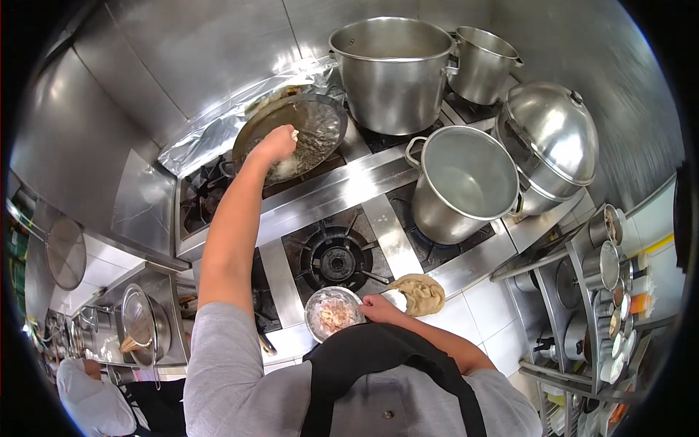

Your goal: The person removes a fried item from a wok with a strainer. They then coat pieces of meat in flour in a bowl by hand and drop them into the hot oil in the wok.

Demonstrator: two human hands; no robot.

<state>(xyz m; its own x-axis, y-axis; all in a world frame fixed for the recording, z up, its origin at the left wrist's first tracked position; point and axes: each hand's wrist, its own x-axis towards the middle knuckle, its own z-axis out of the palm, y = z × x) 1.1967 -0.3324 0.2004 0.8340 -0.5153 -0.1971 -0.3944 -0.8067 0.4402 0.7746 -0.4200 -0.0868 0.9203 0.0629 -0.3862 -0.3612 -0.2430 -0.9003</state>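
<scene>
At the back left corner of the stove [358,182], a wide wok [263,122] of bubbling liquid is set. At the front edge, a metal bowl [312,328] of pale, pinkish pieces [333,315] is held, its rim gripped by the closed right hand [377,308]. Over the wok, the left hand [279,143] is held nearly closed, a small pale morsel [295,135] pinched at its fingertips.

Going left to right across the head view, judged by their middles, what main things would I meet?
Far-left mesh strainer, wok, bowl of food, right hand, front open pot, domed lid.
</scene>
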